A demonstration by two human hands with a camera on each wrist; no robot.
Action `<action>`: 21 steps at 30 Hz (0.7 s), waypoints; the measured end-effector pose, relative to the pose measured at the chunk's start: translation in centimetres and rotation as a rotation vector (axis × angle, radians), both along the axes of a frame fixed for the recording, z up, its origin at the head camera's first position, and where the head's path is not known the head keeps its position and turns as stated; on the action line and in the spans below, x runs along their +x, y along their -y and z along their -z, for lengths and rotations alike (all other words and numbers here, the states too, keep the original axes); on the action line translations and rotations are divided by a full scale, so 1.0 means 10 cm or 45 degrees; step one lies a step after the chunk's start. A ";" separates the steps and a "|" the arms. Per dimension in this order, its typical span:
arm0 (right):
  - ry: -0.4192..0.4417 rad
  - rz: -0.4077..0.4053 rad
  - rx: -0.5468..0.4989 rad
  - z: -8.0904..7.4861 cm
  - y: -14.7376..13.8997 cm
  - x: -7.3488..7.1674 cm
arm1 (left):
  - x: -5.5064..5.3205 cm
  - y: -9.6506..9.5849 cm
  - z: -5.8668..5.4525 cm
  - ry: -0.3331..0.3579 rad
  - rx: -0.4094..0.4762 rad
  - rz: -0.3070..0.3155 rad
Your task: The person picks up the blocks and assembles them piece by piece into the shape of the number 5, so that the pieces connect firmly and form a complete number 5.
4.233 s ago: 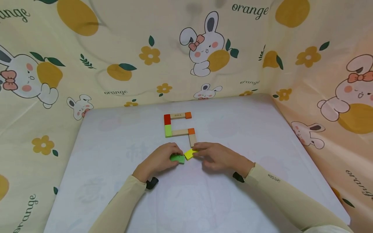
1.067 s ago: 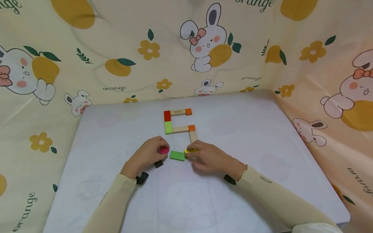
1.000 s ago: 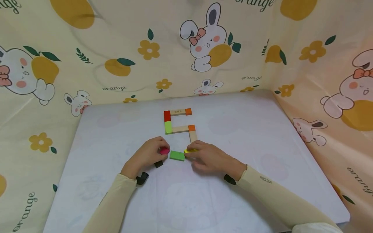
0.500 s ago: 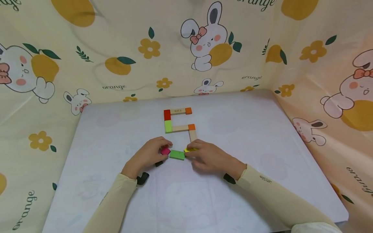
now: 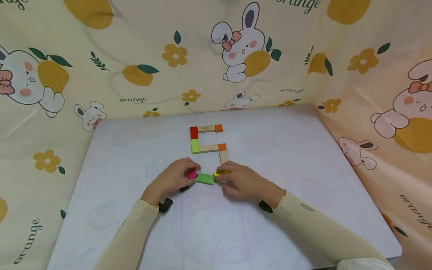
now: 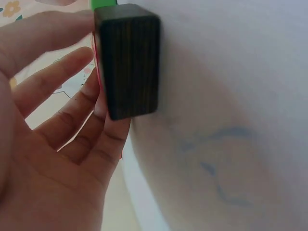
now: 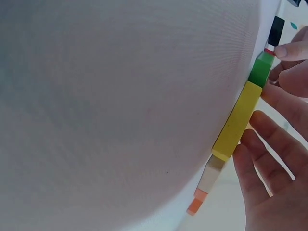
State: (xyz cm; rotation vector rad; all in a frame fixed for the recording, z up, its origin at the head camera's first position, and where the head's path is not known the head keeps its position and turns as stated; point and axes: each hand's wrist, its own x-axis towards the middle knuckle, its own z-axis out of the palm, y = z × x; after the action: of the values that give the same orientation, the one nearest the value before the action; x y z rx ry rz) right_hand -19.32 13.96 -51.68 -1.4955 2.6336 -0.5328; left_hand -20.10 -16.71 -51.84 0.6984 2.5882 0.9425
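Observation:
My left hand [image 5: 170,178] pinches a small pink block [image 5: 192,174] between thumb and fingers, close to the left end of a green block [image 5: 205,179]. A black block [image 6: 130,65] stands near that hand, large in the left wrist view. At the green block's other end is a yellow block [image 7: 237,120], partly covered in the head view by my right hand [image 5: 246,180]. Its straight fingers touch the yellow block along one side, the index tip at the joint with the green. Beyond the yellow, a plain wooden block [image 5: 223,156] runs away from me.
Further back, red [image 5: 194,132], lime [image 5: 195,146], orange [image 5: 218,128] and plain wooden blocks lie end to end in an angular figure. All lie on a white-covered table [image 5: 280,138]. A patterned cloth [image 5: 189,45] hangs around its back and sides.
The left hand has let go of the green block, now lying beside the yellow one. It has since gripped the pink block and moved it slightly right, closer to the green. The right hand stays.

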 end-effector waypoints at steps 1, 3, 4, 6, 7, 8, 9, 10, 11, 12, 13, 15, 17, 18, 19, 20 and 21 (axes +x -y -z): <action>0.001 -0.001 0.003 0.00 0.00 0.00 | 0.00 0.01 0.01 -0.002 0.004 0.000; 0.003 0.002 0.009 0.00 0.00 -0.01 | -0.01 0.05 0.02 -0.005 0.011 -0.007; 0.005 0.004 0.010 0.00 0.01 -0.01 | 0.00 0.07 0.02 -0.009 0.012 -0.016; 0.004 0.006 0.012 -0.01 0.01 -0.01 | 0.01 0.12 0.01 -0.017 0.019 -0.043; 0.008 0.008 0.010 0.00 0.01 -0.01 | 0.02 0.15 0.00 -0.019 0.023 -0.061; 0.008 0.009 0.010 0.00 0.01 -0.01 | 0.04 0.18 0.00 -0.025 0.032 -0.076; 0.012 0.008 0.007 0.01 0.01 -0.01 | 0.07 0.21 -0.01 -0.026 0.039 -0.092; 0.014 0.006 0.005 0.02 0.02 0.00 | 0.10 0.24 -0.01 -0.031 0.042 -0.105; 0.016 0.004 0.005 0.02 0.02 0.00 | 0.13 0.27 -0.02 -0.030 0.050 -0.113; 0.016 0.001 0.005 0.03 0.02 0.00 | 0.17 0.30 -0.01 -0.028 0.051 -0.119; 0.015 0.001 0.007 0.03 0.02 -0.01 | 0.21 0.32 0.00 -0.028 0.053 -0.121; 0.012 0.001 0.006 0.04 0.02 -0.01 | 0.28 0.37 0.01 -0.022 0.043 -0.125; 0.006 0.004 0.007 0.04 0.02 -0.01 | 0.34 0.41 0.03 -0.021 0.035 -0.128; 0.004 0.006 0.004 0.04 0.02 -0.01 | 0.36 0.42 0.05 -0.023 0.029 -0.132; 0.005 0.011 0.005 0.04 0.01 -0.02 | 0.38 0.43 0.06 -0.026 0.028 -0.136; 0.007 0.014 0.004 0.05 0.01 -0.02 | 0.39 0.43 0.07 -0.027 0.024 -0.141; 0.012 0.016 0.003 0.05 0.01 -0.02 | 0.40 0.43 0.08 -0.027 0.026 -0.144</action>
State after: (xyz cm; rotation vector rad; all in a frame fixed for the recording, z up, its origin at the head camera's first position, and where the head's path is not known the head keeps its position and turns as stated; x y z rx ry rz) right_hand -19.48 13.90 -52.18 -1.4728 2.6374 -0.5365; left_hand -16.05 -21.01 -52.62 0.5753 2.6639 1.0011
